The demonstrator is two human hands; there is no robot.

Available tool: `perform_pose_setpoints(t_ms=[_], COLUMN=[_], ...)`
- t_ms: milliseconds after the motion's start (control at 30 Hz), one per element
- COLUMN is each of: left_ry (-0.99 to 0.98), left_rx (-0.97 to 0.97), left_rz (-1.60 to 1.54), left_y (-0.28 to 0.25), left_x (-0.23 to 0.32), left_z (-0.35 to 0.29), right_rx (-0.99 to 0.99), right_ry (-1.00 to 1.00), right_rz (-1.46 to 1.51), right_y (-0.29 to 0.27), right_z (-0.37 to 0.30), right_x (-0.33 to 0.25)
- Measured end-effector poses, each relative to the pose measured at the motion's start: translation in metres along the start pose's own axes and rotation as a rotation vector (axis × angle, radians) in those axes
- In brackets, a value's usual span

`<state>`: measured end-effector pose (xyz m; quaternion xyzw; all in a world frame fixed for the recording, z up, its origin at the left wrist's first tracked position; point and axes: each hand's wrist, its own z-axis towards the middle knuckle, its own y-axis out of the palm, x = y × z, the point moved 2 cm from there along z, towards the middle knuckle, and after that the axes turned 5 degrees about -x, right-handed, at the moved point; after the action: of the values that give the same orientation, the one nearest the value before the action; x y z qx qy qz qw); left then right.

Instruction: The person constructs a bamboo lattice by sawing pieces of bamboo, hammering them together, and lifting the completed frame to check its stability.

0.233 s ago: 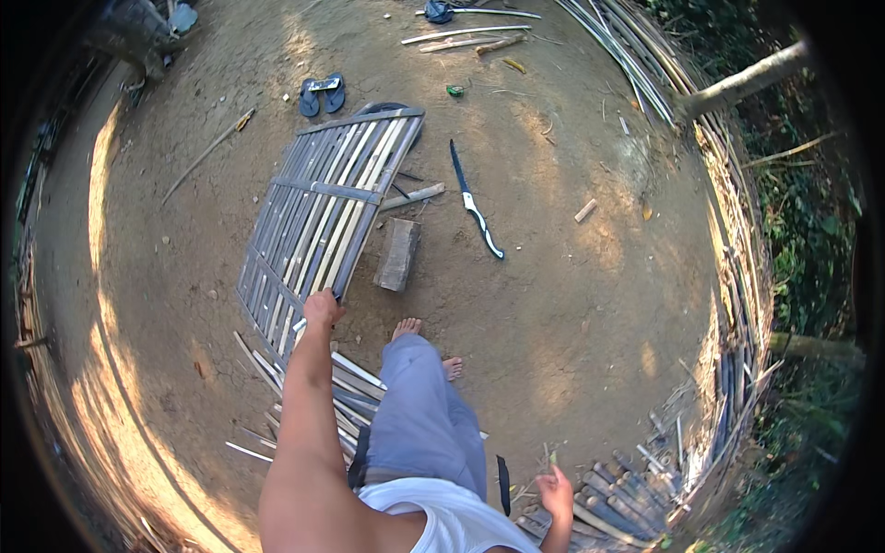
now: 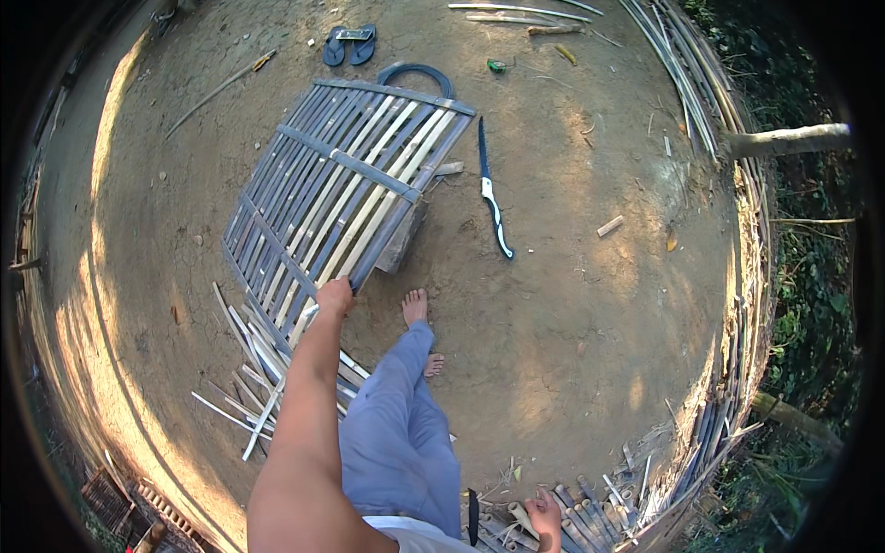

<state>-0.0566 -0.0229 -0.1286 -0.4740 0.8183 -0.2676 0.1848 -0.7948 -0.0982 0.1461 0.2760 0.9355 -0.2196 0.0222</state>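
Over bare earth [image 2: 572,304], the left hand [image 2: 335,297] clenched a slatted bamboo panel [image 2: 350,164] by its edge; the right hand [image 2: 544,512] hung empty, loosely open, near bamboo poles [image 2: 595,521].

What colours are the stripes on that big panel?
The panel has dark grey and pale cream stripes, seen best in the head view.

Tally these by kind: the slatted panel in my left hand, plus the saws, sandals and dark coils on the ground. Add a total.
Slatted panel, gripped by the left hand: 1
Saw: 1
Sandals: 2
Dark coil, partly hidden: 1
Total: 5
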Motion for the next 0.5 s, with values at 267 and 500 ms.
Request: perform_pose_setpoints(t_ms=[267,500], left_ry=[0.063,0.060], left_rx=[-0.111,-0.210], left_rz=[-0.007,-0.115], left_y=[0.100,0.127], left_x=[0.117,0.172], left_z=[0.102,0.150], right_rx=[-0.218,-0.370], right_ry=[-0.107,-0.014], right_rz=[0.123,0.033], right_y=[0.059,0.078], right_z=[0.102,0.117], right_x=[-0.108,-0.146])
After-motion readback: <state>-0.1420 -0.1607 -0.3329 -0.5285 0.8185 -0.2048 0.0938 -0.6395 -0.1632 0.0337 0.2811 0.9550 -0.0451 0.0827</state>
